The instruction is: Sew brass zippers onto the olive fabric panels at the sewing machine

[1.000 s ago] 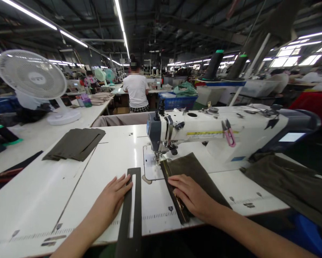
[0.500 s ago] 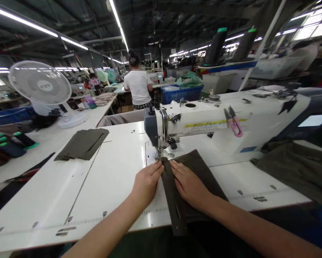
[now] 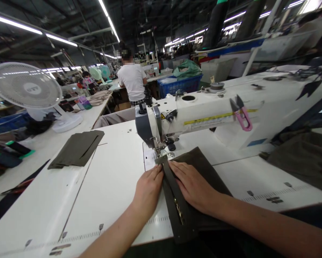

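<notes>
1. Placement first: the long dark olive fabric strip with a slot down its middle [image 3: 173, 211] lies on the dark olive fabric panel [image 3: 197, 159]. Its far end sits right at the metal presser foot [image 3: 161, 153] of the white industrial sewing machine [image 3: 203, 114].
2. The left hand [image 3: 147, 190] rests palm down on the white sewing table [image 3: 109, 179]. Its fingers are pressed together and the tips touch the strip's left edge.
3. The right hand [image 3: 194, 186] lies flat on the panel just right of the strip, fingers slightly fanned. It presses down and pinches nothing.
4. A brass zipper [image 3: 179, 211] shows through the slot nearer the table's front edge.
5. Judged from this, the step is lining the strip up at the foot. Good work here means light, even pressure from both palms so that neither layer creeps.
6. The strip's edges should run straight toward the needle, with the zipper centred in the slot along its whole length.
7. Fingertips are close to the foot, so holding them just short of it seems wise.
8. The near end of the strip overhangs the table edge, and its weight could drag the line askew.
9. Pink-handled thread snips [image 3: 243, 114] hang on the machine arm. A stack of similar olive pieces [image 3: 77, 148] lies well apart to the left.
</notes>
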Demonstrator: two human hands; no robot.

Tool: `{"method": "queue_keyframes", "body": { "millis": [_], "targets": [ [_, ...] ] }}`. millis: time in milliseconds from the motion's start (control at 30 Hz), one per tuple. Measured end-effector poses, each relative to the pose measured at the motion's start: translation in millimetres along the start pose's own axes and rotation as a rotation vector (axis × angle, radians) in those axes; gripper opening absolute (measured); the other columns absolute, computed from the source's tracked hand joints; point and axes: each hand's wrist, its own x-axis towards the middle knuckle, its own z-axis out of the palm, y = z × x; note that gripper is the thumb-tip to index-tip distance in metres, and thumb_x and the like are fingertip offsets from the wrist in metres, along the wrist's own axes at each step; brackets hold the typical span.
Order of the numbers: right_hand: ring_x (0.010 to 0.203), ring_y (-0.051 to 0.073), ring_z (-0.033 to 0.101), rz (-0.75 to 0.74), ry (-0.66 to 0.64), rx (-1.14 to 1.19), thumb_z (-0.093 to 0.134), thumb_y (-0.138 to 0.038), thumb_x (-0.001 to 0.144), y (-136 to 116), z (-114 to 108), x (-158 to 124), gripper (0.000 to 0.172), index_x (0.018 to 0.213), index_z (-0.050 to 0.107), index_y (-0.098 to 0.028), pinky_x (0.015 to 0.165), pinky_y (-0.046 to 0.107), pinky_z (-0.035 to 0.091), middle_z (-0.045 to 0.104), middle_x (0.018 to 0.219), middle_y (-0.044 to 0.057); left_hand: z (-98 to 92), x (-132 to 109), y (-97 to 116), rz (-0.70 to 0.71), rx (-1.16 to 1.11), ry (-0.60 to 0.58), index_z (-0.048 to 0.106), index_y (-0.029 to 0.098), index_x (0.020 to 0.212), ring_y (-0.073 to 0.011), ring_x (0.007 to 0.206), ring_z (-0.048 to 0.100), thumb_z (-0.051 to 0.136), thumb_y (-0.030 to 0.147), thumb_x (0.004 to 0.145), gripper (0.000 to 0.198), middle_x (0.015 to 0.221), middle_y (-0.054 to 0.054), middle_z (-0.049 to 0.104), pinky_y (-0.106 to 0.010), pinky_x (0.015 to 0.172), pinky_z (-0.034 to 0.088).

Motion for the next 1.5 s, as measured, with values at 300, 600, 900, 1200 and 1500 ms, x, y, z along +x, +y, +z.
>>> {"method": "queue_keyframes", "body": {
  "millis": [300,600,900,1200,1500],
  "targets": [
    [0.114,0.027,0.041,0.069,-0.051,-0.017,0.042,-0.022,0.089,-7,-3,3,0.045,0.134,0.036,-0.025,0.092,0.045,0.035,0.044,0.127,0.014,0.0,-1,-4,0.041,0.026,0.005,0.056,0.007,0.104,-0.0246,0.103,0.056,0.030,0.014,0.092,0.030,0.109,-0.016,0.061,-0.039,0.083,0.052],
    [0.118,0.027,0.037,0.115,-0.076,0.061,0.037,-0.028,0.091,-4,-10,7,0.041,0.132,0.036,-0.024,0.094,0.044,0.032,0.041,0.130,0.015,-0.2,2,-11,0.095,0.104,-0.004,0.050,0.010,0.114,-0.0244,0.098,0.057,0.032,0.014,0.088,0.032,0.111,-0.016,0.059,-0.037,0.077,0.052],
    [0.118,0.028,0.037,0.108,-0.048,0.076,0.036,-0.030,0.091,-1,-12,7,0.041,0.131,0.037,-0.020,0.093,0.044,0.033,0.043,0.128,0.016,-4.1,9,-10,0.109,0.139,-0.074,0.052,0.013,0.109,-0.0244,0.095,0.058,0.035,0.013,0.083,0.032,0.106,-0.013,0.061,-0.037,0.077,0.051],
    [0.131,0.023,0.023,-0.020,-0.137,0.042,0.034,-0.024,0.089,6,-12,-4,0.048,0.132,0.035,-0.004,0.109,0.040,0.016,0.033,0.139,0.016,-2.6,5,-5,0.100,0.080,-0.107,0.048,0.009,0.114,-0.0253,0.108,0.053,0.031,0.006,0.083,0.036,0.119,-0.017,0.054,-0.041,0.085,0.049],
    [0.132,0.022,0.020,-0.069,-0.144,-0.141,0.035,-0.016,0.086,2,-2,-7,0.049,0.135,0.033,-0.009,0.108,0.043,0.023,0.032,0.140,0.013,-0.5,0,3,-0.044,0.006,-0.057,0.055,0.010,0.110,-0.0270,0.107,0.051,0.037,0.005,0.084,0.032,0.117,-0.017,0.053,-0.044,0.085,0.049]
  ]
}}
